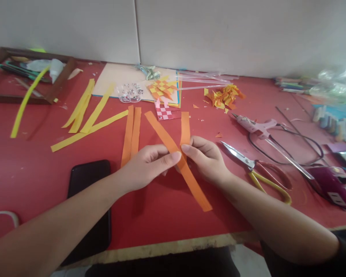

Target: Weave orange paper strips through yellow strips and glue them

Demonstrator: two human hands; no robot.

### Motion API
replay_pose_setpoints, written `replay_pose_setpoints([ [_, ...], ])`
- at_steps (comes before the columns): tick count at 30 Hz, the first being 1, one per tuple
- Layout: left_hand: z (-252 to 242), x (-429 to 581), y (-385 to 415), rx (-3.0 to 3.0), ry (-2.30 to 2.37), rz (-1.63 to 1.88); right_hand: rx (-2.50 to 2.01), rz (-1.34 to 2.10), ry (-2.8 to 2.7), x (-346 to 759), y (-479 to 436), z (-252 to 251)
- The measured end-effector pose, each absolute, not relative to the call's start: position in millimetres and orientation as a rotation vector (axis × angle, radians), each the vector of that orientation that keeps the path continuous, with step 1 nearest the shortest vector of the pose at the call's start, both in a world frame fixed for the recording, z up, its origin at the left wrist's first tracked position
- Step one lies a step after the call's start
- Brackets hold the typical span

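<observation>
My left hand (pixel 150 163) and my right hand (pixel 206 157) meet over the red table (pixel 31 165), both pinching orange paper strips. A long orange strip (pixel 196 190) runs diagonally from upper left to lower right between my fingers. A second, shorter orange strip (pixel 185 125) rises from my right fingertips, crossing the long one there. Two more orange strips (pixel 132 132) lie side by side just left of my left hand.
Several yellow strips (pixel 86 115) lie at left. A black phone (pixel 89 204) sits under my left forearm. Scissors (pixel 256 165) and a pink glue gun (pixel 256 125) lie right. Woven paper pieces (pixel 164 102), googly eyes (pixel 129 92), paper scraps (pixel 225 96) at back.
</observation>
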State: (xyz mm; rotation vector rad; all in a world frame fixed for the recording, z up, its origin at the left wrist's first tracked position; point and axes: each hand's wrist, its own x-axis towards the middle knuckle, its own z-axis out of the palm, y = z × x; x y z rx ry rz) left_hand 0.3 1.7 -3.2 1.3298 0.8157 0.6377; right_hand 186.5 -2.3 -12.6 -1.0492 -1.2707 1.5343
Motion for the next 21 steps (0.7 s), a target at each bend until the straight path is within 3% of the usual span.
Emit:
replay_pose_setpoints([
  [9,-0.7,3.7,3.1,1.344,0.766,0.641,-0.845,1.746,-1.372,191.4,-1.9,-9.4],
  [21,-3.9,2.2,3.2,1.278,0.866,0.724,-0.892,1.637,-1.310,191.1,-2.9,-13.2],
])
